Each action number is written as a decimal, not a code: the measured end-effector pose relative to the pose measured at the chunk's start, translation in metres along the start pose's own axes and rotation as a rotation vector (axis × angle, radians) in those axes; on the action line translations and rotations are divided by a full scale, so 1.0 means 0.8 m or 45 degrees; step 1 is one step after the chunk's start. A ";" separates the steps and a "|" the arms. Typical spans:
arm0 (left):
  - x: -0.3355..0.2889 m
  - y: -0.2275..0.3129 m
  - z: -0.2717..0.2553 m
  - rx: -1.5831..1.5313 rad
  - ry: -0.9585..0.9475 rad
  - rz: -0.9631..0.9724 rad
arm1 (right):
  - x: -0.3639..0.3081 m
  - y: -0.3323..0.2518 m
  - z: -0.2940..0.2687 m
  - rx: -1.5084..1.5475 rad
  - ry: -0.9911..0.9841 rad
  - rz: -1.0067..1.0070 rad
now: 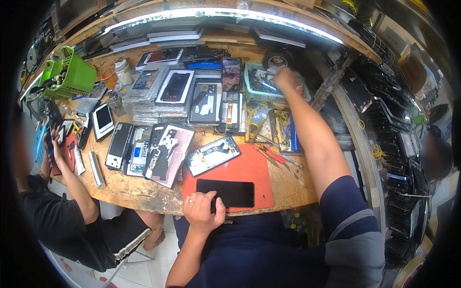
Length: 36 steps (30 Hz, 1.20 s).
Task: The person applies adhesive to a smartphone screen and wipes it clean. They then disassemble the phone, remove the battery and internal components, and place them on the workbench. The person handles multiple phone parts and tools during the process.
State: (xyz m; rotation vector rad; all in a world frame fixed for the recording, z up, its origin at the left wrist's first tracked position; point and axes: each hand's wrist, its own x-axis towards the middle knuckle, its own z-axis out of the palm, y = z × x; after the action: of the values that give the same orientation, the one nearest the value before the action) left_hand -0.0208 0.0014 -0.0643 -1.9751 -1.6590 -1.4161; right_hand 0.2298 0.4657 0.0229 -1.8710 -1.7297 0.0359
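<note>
My left hand (pixel 202 210) rests on the near edge of the orange mat (pixel 254 168), its fingers and thumb touching the left end of a black phone screen (pixel 229 192) lying flat there. My right arm stretches far forward and my right hand (pixel 285 77) reaches into a pale green basket (pixel 250 86) of small parts at the back of the bench; its fingers are curled, and what they grasp is hidden. An opened phone frame (pixel 212 154) lies tilted on the mat beyond the screen.
Many opened phones and back covers (pixel 169 146) crowd the wooden bench. Screwdrivers and tweezers (pixel 278 158) lie right of the mat. A green basket (pixel 72 74) stands far left. Another person sits at my left with a phone in their hands (pixel 53 144). Racks of parts line the right.
</note>
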 end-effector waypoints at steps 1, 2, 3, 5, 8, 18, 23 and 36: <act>0.000 -0.001 0.001 0.008 0.022 0.018 | 0.007 -0.002 0.001 0.078 0.016 0.074; -0.001 0.000 0.002 0.008 0.036 0.020 | 0.008 -0.003 0.001 0.328 0.165 0.040; -0.002 0.000 0.003 -0.005 0.044 0.013 | 0.011 -0.005 -0.004 0.383 0.211 -0.014; -0.004 -0.002 0.005 0.017 0.043 0.025 | 0.013 -0.011 -0.025 0.486 0.300 -0.070; -0.004 -0.001 0.003 -0.006 0.024 0.007 | -0.015 -0.019 -0.074 0.357 0.251 -0.293; 0.046 0.048 -0.022 -0.752 -0.104 -0.556 | -0.371 -0.063 -0.191 0.849 -0.712 -0.976; 0.041 0.048 -0.023 -1.235 -0.704 -0.893 | -0.448 -0.056 -0.205 1.181 -0.811 -0.838; 0.031 0.056 -0.039 -1.600 -0.128 -1.125 | -0.503 -0.083 -0.165 1.141 -0.620 -0.582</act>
State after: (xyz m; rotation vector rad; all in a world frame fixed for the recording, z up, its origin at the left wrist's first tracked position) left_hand -0.0016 -0.0190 -0.0109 -1.6652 -2.0058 -3.3517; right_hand 0.1594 0.0429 0.0158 -0.8281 -1.9341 0.9771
